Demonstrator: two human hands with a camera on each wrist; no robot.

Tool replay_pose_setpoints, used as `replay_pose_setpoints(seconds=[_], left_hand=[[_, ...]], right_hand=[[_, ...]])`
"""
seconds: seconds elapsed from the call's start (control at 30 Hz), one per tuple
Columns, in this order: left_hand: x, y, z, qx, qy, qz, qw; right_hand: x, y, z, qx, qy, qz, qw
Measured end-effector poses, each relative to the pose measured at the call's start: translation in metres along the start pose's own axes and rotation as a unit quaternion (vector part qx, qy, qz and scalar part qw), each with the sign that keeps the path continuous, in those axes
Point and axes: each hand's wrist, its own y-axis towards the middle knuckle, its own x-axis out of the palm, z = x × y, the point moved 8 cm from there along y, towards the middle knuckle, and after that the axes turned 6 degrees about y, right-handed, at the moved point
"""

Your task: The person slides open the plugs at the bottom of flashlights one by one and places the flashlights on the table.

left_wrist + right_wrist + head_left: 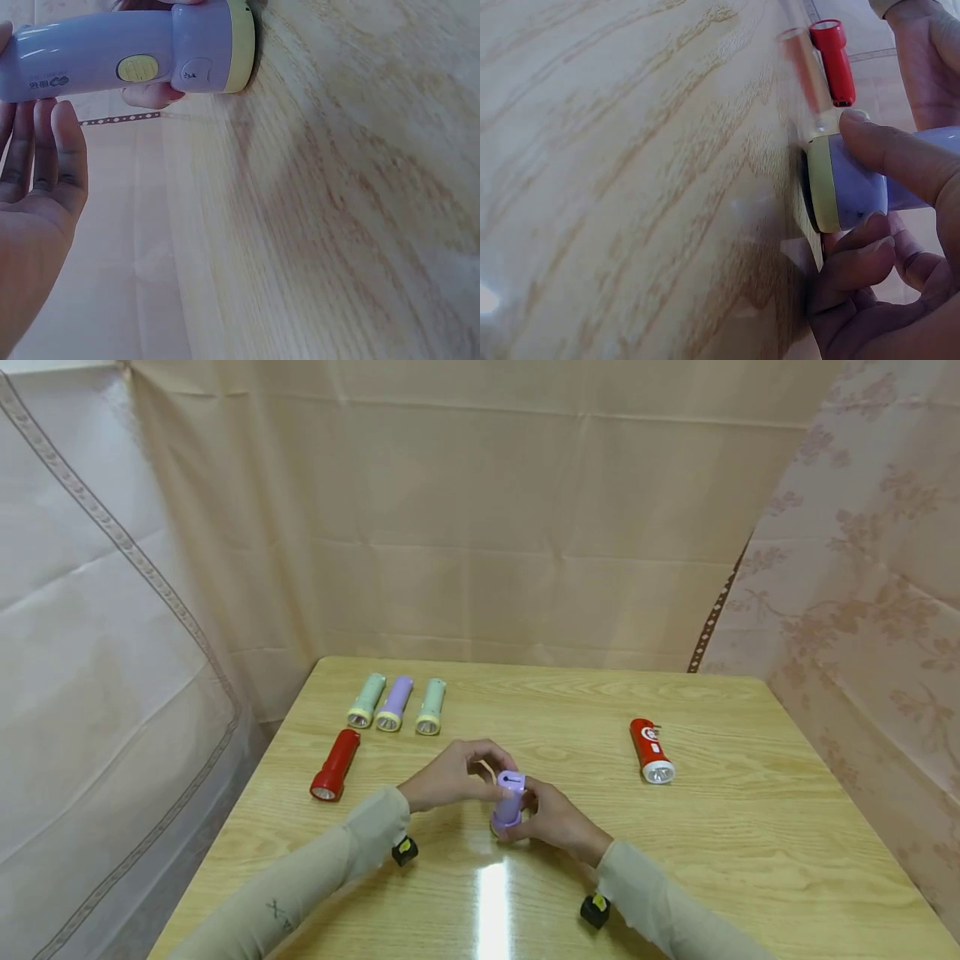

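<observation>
In the middle of the light wooden table (pixel 712 860), the purple plastic flashlight (pixel 508 807) stands head down, its lens hidden from me. My left hand (pixel 456 774) pinches its upper end; my right hand (pixel 561 821) grips the head, some fingers hidden behind it. At my left wrist, the tail and my thumb are cut off by the frame, and the barrel's tiny print is unreadable. At my right wrist, the barrel runs out of frame; a red cylindrical flashlight (pixel 835 64) shows beyond.

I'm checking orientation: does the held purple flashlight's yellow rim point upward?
No, the yellow rim of the held purple flashlight faces down toward the table.
</observation>
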Motion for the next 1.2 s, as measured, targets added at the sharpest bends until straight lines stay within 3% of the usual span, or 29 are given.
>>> replay_pose_setpoints(seconds=[0.47, 0.73, 1.2], left_hand=[[0.0066, -0.0032, 0.0005, 0.0, -0.005, -0.026, 0.9997], [0.0067, -0.0049, -0.0044, -0.02, -0.043, -0.021, 0.9987], [0.0084, -0.0049, -0.0041, -0.024, -0.059, -0.032, 0.9975]], right_hand=[[-0.0029, -0.0001, 0.0052, 0.002, 0.004, -0.006, 1.0], [-0.0038, -0.0012, 0.0063, 0.005, -0.003, -0.001, 1.0], [-0.0082, -0.006, 0.0073, 0.015, -0.001, -0.004, 1.0]])
